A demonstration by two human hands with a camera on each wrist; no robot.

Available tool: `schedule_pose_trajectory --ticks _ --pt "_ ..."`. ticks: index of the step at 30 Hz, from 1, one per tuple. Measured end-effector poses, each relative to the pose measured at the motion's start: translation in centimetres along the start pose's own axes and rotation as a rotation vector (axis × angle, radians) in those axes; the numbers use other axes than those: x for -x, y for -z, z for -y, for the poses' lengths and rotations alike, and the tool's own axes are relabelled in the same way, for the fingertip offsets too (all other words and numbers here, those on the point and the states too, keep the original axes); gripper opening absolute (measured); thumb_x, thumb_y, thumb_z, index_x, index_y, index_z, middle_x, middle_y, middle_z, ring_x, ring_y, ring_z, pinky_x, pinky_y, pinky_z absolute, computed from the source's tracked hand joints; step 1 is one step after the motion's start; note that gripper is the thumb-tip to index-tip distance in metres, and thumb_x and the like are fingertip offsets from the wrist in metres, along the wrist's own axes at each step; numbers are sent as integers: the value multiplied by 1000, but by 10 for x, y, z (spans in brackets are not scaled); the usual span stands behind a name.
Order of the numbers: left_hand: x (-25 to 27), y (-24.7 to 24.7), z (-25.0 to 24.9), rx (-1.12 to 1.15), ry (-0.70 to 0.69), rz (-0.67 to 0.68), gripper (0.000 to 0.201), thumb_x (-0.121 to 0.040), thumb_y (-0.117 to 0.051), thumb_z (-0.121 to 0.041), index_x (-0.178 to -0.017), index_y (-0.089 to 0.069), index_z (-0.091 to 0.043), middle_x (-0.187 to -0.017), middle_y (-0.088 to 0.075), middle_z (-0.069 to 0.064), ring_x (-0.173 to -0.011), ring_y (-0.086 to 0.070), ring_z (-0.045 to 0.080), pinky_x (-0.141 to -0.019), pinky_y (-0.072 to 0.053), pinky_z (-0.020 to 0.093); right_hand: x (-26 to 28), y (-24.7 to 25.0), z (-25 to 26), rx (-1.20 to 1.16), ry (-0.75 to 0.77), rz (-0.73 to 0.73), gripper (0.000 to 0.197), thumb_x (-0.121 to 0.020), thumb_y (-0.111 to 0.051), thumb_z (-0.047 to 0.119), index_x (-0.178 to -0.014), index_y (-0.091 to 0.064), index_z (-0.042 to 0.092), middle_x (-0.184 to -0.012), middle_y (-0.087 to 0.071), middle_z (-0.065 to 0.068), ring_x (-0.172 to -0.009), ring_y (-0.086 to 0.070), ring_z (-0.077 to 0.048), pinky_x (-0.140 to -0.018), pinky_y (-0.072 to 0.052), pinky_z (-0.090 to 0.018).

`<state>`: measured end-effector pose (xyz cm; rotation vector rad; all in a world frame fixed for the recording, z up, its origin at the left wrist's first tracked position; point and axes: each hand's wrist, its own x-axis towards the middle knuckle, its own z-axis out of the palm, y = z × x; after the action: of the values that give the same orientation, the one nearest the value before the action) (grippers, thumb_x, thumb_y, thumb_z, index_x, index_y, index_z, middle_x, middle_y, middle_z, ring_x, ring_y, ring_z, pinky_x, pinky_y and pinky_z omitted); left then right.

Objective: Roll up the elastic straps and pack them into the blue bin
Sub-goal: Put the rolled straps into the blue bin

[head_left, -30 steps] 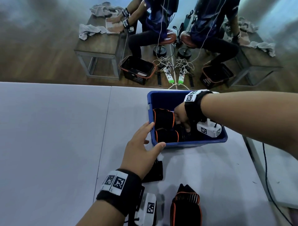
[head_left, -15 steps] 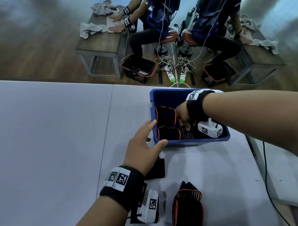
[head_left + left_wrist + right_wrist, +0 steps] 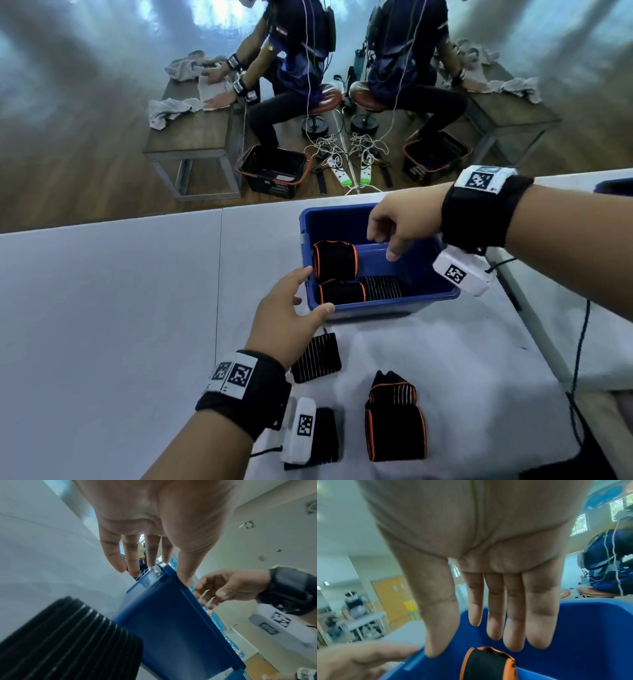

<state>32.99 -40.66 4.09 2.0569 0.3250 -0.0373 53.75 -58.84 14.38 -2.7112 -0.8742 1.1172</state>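
Note:
The blue bin [image 3: 394, 306] stands mid-table and holds two black rolled straps with orange edges [image 3: 335, 261] [image 3: 340, 293] and a striped one [image 3: 382, 287]. My left hand [image 3: 298, 301] rests with straight fingers against the bin's near left corner, thumb on the front rim [image 3: 171, 622]. My right hand [image 3: 394, 233] hovers above the bin, fingers relaxed and empty [image 3: 488, 635], over the far roll [image 3: 488, 665]. On the table near me lie a folded strap [image 3: 394, 418], a flat striped strap [image 3: 317, 358] and another strap [image 3: 325, 435] partly hidden by my left wrist camera.
The white table [image 3: 102, 325] stretches wide to the left of the bin, and its right edge runs close to the bin's right side. Beyond the far edge, people sit at wooden benches with dark baskets [image 3: 274, 171] and cables on the floor.
My right hand has let go of the strap inside the bin and lifted up out of it. My left hand stays at the bin's corner.

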Motion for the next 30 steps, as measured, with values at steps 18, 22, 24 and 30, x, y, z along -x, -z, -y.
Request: schedule_pose_trajectory --ticks 18,22,24,30 --pt "-63 -13 -14 -78 36 -46 52 -94 -60 -10 -142 -50 -25 -120 -64 4 -104 -65 23 -88 -56 36 110 -258 -16 -145 126 -84 91 -65 -81 53 -143 -39 33 -145 -37 11 -131 -40 -12 -111 -39 -31" --pt "-60 -30 -14 -100 50 -71 54 -98 -45 -9 -148 -41 -27 -136 -57 9 -121 -58 29 -107 -47 47 106 -281 -14 -130 153 -102 95 -70 -81 48 -148 -32 30 -156 -28 9 -141 -30 -13 -116 -32 -31" --pt "-56 -37 -13 -105 59 -80 54 -99 -39 -12 -150 -35 -29 -139 -55 12 -122 -55 31 -108 -44 49 105 -283 -15 -158 139 -115 86 -74 -80 43 -145 -34 30 -150 -36 10 -134 -39 -13 -110 -38 -30" --pt "-52 -42 -13 -107 90 -100 52 -105 -32 -17 -155 -25 -30 -134 -60 15 -114 -60 33 -102 -48 47 101 -282 -15 -179 100 -114 71 -79 -75 39 -140 -40 30 -136 -50 10 -121 -49 -13 -101 -44 -31"
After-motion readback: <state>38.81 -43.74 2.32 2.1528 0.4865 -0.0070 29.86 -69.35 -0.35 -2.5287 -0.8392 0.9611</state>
